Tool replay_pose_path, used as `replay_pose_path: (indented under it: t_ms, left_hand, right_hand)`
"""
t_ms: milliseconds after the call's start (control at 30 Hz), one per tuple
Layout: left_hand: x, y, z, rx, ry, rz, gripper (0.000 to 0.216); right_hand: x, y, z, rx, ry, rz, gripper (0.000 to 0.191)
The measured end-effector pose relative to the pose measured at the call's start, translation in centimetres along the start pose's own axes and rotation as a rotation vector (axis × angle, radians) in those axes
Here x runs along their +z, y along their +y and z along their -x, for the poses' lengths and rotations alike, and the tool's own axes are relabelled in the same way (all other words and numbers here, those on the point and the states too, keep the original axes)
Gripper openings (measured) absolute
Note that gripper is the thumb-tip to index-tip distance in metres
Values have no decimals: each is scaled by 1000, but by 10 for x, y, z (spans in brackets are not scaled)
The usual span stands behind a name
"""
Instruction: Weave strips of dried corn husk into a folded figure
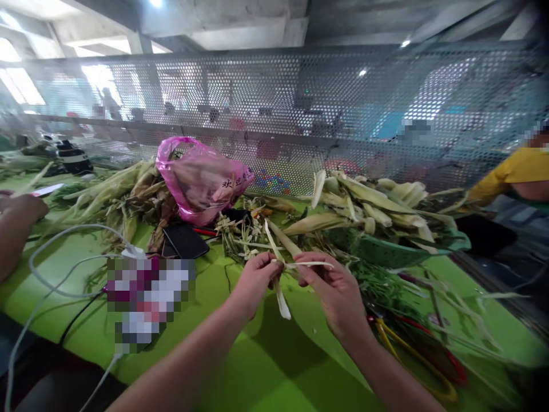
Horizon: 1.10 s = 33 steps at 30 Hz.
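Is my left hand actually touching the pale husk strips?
Touching. The head view shows the left hand pinching the pale husk strips between thumb and fingers, near where they cross.

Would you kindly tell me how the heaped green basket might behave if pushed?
The green basket would probably keep its shape, as its wall looks like plastic. Some pale husks might spill, since they pile loosely above its rim.
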<state>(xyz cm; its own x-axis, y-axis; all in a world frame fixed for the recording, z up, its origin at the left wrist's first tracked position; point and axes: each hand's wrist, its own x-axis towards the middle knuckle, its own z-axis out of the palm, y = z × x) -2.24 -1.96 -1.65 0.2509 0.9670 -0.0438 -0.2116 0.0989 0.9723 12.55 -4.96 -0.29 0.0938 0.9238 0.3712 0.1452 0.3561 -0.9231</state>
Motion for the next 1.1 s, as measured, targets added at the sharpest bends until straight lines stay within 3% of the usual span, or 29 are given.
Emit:
replay_pose_path:
  t_ms: [167, 433, 567, 767, 1100]
  left_hand:
    - [1, 0, -2, 24, -10, -64, 18]
    - [2, -3, -3, 136, -26, -166, 13]
    - [0, -2, -4, 114, -16, -167, 14]
    - [-3, 2, -4, 94, -102, -62, 20]
    - [-1, 11, 2, 51, -86, -30, 15]
  right_hand:
    - [-1, -4, -2, 3, -131, -31, 10]
    - [-6, -1, -7, -48, -130, 317, 16]
    - [-10, -6, -11, -49, -199, 362, 15]
    - [-17, -14, -16, -64, -250, 419, 15]
    - [-23, -14, -16, -31, -229, 474, 14]
